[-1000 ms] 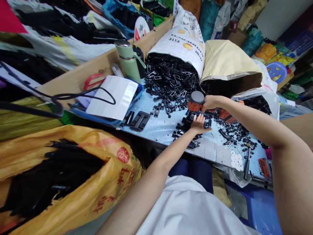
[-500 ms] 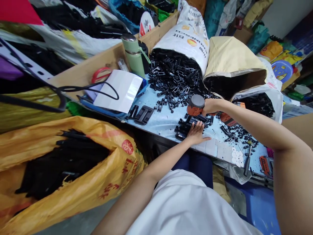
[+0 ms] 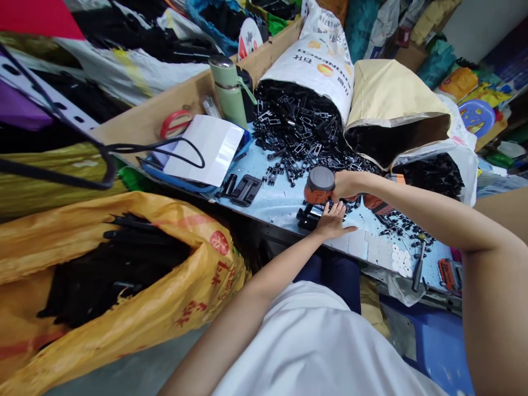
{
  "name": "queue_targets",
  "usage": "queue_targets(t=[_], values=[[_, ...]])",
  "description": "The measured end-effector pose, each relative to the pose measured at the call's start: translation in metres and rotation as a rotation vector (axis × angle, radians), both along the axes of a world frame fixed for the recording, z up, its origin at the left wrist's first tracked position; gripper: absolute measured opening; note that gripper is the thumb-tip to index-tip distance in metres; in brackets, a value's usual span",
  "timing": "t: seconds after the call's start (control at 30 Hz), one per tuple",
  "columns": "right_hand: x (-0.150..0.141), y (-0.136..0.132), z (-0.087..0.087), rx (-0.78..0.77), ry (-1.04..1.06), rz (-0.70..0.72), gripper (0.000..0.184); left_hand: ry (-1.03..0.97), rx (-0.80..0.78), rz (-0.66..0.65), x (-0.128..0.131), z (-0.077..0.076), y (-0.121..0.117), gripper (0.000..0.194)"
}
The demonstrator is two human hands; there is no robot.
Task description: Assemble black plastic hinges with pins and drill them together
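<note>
Drill [image 3: 319,184] shifted nearer, gripped by right hand [image 3: 344,185]; left hand [image 3: 331,221] spread; sack [image 3: 311,50] lettered "…ONERC…".

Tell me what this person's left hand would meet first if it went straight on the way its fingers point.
Probably the bare right hand, which grips the orange-and-grey power tool just beyond the left hand. Depth is unclear, so it might pass underneath instead.
</note>
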State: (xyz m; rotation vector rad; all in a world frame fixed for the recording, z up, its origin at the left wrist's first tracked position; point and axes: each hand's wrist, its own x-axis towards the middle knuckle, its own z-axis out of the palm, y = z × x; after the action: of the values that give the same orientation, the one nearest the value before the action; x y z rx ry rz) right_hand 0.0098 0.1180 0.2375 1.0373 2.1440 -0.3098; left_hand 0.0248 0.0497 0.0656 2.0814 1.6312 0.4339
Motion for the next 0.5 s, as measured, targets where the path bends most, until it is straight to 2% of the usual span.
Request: queue_targets(t=[0.17,0.27,0.37,0.5], values=[[0.002,-0.015,0.014,0.079,-0.054,0.09,0.018,-0.016,-0.015,0.004,-0.001,-0.001,0.0,0.084],[0.0,-0.025,0.018,0.037,-0.053,0.104,0.018,-0.036,-0.008,0.013,0.0,-0.005,0.001,0.086],[-0.007,-0.033,0.015,0.001,-0.088,0.089,0.016,-0.058,-0.049,0.017,0.0,-0.008,0.0,0.085],[-0.013,-0.037,0.007,0.032,-0.116,0.079,0.014,-0.078,-0.036,0.021,-0.002,-0.005,-0.003,0.083]])
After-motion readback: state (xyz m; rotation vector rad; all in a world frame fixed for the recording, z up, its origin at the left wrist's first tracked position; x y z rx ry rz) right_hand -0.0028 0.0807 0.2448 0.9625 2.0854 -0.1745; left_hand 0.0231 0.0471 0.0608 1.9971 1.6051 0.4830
